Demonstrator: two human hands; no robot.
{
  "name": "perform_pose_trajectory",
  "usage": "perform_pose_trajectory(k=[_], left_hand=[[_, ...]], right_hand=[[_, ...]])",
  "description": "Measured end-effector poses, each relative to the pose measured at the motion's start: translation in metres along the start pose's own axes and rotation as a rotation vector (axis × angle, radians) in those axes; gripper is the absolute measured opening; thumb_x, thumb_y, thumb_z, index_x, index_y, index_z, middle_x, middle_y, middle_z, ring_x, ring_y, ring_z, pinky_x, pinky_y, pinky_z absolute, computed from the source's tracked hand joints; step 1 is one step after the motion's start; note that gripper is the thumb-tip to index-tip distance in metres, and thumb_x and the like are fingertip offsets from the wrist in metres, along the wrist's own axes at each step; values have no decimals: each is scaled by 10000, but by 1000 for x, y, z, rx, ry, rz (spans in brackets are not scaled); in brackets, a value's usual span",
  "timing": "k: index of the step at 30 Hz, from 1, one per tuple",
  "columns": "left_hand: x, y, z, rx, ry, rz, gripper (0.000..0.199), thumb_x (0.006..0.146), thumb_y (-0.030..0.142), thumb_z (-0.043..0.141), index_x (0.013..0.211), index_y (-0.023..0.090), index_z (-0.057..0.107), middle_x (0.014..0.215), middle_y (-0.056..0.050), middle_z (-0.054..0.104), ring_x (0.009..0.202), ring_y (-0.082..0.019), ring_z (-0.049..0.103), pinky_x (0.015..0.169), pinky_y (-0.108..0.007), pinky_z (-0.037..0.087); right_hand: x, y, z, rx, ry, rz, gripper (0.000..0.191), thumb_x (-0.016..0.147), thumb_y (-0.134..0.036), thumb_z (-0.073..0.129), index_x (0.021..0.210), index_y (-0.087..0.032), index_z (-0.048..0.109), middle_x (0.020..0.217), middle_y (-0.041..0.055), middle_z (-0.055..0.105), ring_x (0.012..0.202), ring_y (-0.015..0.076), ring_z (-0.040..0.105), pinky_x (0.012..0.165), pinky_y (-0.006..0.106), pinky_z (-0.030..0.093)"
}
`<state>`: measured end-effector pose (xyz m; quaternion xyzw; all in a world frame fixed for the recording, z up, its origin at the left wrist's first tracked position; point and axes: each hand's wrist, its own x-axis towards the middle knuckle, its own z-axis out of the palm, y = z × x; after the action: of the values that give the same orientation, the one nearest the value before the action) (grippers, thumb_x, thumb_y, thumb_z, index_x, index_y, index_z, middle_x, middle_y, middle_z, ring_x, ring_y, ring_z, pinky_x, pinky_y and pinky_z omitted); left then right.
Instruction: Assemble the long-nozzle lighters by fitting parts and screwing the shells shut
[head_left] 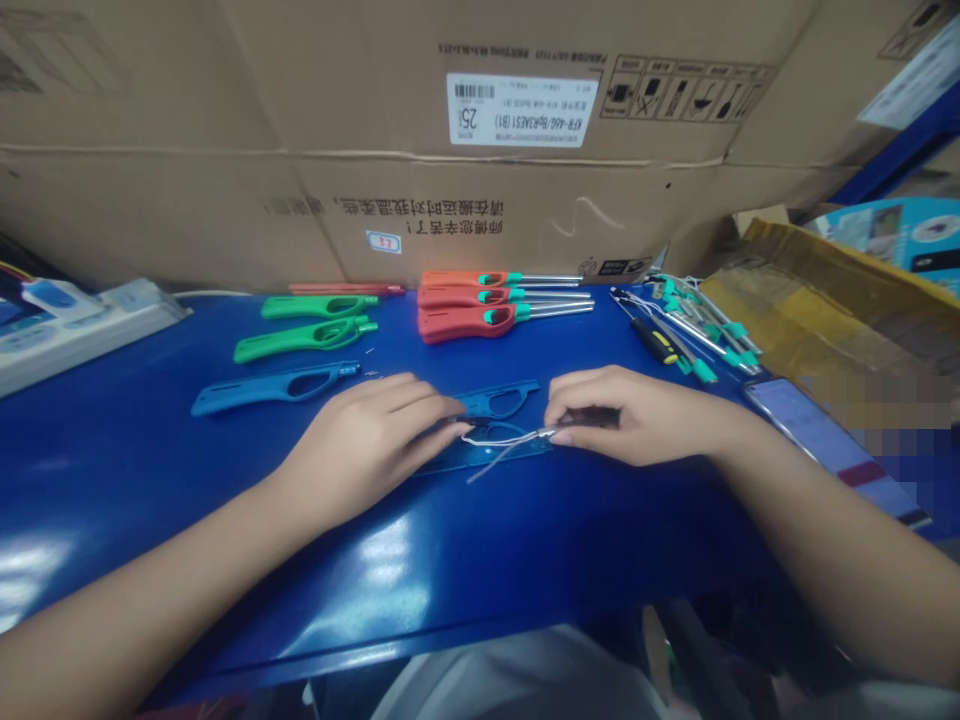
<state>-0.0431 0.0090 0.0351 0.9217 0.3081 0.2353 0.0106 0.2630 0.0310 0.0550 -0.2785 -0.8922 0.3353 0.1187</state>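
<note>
Left hand (382, 430) had thumb and fingers nearly closed, pinching the end of a white wire (504, 441); the right hand (634, 415) was closed around a dark piece (592, 419), where the wire's other end met it. Both were held over the middle of the desk (525, 570), above two blue shells (501, 401), with a thin grey strand (489, 467) slanting down between the hands. Toward the far edge lay red and orange lighters (465, 323); green shells (300, 341) lay left of them. Toward the right edge were a screwdriver (654, 340) and a phone (832, 450).
</note>
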Motion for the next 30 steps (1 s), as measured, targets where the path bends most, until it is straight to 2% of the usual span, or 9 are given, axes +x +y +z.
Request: perform_pose_trajectory(k=[3,6,9,14,17,25,30], left_hand=[[0,0,2,-29,-34,8,190,1015,277,572,1063,167,719,933,-45,745,854,-191,677,790,-324,522],[1,0,4,-60,-64,4,199,1015,257,563,1074,161,728,927,-48,739,852,-190,678,774,-320,530],[1,0,5,-86,-77,-10,218,1012,247,561,1108,157,734,960,-61,739,883,-198,675,793,-326,542],[0,3,7,-167,-104,-44,224,1006,235,559,1102,164,749,976,-65,741,903,-198,679,808,-323,558],[0,6,8,-210,-113,-61,220,1003,234,564,1091,164,753,991,-65,737,920,-197,683,819,-321,562],[-1,7,14,-225,-109,-98,220,1007,229,558,1113,165,739,986,-61,717,893,-182,688,803,-297,557],[-1,6,15,-234,-104,-106,215,1008,228,558,1111,168,737,985,-60,711,896,-181,686,804,-295,551]], right_hand=[[1,1,0,-7,-28,-3,219,1002,-313,572,1000,-152,719,955,52,696,868,132,620,792,256,462],[1,2,0,5,-34,80,223,975,-337,617,1075,-162,712,895,30,699,789,126,622,708,242,472],[1,3,0,7,-30,159,204,946,-349,655,1027,-168,703,796,-1,677,697,115,603,623,229,455],[0,3,0,-106,-34,65,136,956,-272,637,967,-176,733,933,37,701,836,144,630,745,266,469],[-1,1,1,-151,-40,33,146,969,-256,619,965,-186,746,945,44,707,880,161,642,787,285,470],[-3,-7,4,-308,-48,28,110,952,-197,640,938,-192,749,884,16,695,815,148,645,716,265,430],[-1,-14,12,-616,-33,-36,241,980,-171,568,769,-170,684,753,26,638,742,168,592,659,300,369]])
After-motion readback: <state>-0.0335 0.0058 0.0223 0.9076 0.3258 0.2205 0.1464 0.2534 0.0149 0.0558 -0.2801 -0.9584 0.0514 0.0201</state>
